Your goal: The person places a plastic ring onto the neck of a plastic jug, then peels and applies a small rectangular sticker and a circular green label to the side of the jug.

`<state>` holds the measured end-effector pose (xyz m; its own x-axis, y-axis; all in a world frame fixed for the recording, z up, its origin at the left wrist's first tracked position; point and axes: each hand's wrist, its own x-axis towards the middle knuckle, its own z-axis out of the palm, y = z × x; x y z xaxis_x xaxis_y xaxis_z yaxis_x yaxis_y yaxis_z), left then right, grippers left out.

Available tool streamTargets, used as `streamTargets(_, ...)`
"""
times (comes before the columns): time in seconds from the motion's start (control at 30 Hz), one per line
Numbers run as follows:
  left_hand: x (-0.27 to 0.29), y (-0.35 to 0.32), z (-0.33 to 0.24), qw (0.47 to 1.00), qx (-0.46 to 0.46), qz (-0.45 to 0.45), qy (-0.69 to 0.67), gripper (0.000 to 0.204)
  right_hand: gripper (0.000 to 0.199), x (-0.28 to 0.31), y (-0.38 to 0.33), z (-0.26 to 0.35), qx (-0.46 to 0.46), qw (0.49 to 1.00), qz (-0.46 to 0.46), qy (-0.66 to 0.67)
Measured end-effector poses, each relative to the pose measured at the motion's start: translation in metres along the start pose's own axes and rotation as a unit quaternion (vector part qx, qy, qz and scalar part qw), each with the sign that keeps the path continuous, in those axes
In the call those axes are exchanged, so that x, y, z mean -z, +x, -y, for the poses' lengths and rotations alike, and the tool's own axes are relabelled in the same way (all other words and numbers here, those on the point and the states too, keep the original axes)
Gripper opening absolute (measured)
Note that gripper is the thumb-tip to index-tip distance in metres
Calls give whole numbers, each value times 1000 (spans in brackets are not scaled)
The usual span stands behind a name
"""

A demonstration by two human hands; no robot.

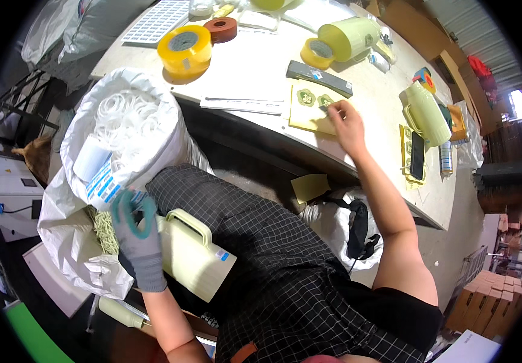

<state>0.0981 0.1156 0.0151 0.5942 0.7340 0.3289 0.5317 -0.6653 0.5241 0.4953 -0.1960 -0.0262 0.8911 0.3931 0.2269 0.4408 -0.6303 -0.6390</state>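
A pale green jug (194,257) with a loop handle lies tilted across my lap, a small blue-and-white label near its wide end. My left hand (137,239), in a grey and teal glove, is closed at the jug's other end and partly covers it. At the table's front edge, my bare right hand (349,127) pinches at a yellow sheet of green emblem stickers (309,112). Its fingertips meet over one emblem; whether a sticker has lifted cannot be made out. Behind that sheet lies a long grey bar (319,78).
A white sack (179,130) of white rings stands left of the table. Yellow tape rolls (184,51), another pale green jug (427,115) and a dark phone (417,154) rest on the table (243,66). A white bag (333,227) sits below the table edge.
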Motion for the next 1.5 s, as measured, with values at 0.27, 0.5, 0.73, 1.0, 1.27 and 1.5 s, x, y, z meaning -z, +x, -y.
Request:
streamTargets(0.27,-176,64,-233,941,-180,265,-110,47,15,11,70,-56,94,988,-26,-121)
streamTargets(0.5,-300,93,-281,935,-230,269,33,44,16,15,82,-62,183,974,-11,-135)
streamTargets(0.73,-297,99,-280,930,-228,287,2,48,15,14,89,-60,189,973,7,-130)
streamTargets(1.0,-295,102,-279,925,-228,303,25,52,19,13,92,-61,203,971,26,-124)
streamTargets(1.27,-286,105,-283,904,-244,350,1,86,37,32,78,-34,138,981,65,-123)
streamTargets(1.5,-289,107,-255,889,-326,321,27,89,39,76,36,49,60,974,152,153)
